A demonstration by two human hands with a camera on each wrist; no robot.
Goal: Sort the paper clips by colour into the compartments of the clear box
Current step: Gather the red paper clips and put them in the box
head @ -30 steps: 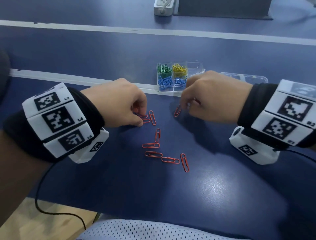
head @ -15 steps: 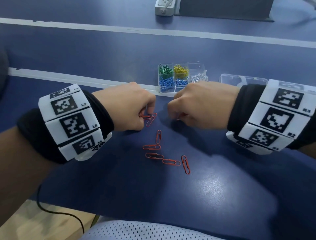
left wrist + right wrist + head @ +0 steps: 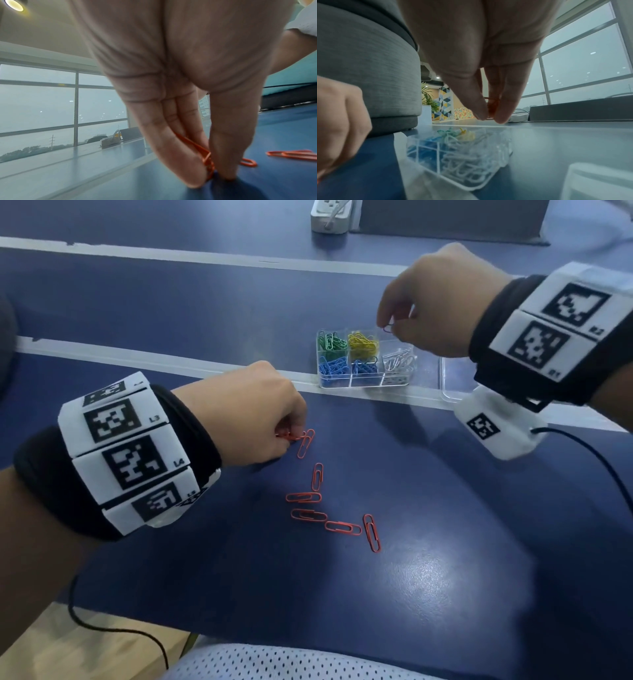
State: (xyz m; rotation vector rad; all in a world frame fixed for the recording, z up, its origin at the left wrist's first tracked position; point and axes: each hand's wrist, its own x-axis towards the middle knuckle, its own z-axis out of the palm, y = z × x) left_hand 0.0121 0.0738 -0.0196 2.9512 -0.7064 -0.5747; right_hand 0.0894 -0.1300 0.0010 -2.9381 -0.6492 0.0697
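Observation:
The clear box (image 3: 366,383) stands at the table's middle strip, with green, yellow, blue and white clips in separate compartments. My right hand (image 3: 388,328) hovers over its far right corner and pinches a red paper clip (image 3: 493,106) between thumb and fingers. My left hand (image 3: 291,436) is down on the blue table (image 3: 445,542), pinching red clips (image 3: 208,159) against the surface. Several more red paper clips (image 3: 308,497) lie loose on the table just right of and below that hand. In the right wrist view the box (image 3: 471,186) sits below the fingertips.
The box's clear lid (image 3: 455,381) lies to the right of it, under my right wrist. A white power strip (image 3: 330,215) and a dark panel (image 3: 445,220) stand at the far edge. A black cable (image 3: 599,460) trails from my right wrist camera.
My right hand has lifted from the table with a red clip and moved up and right to above the box. The left hand stays at the loose clips, still pinching.

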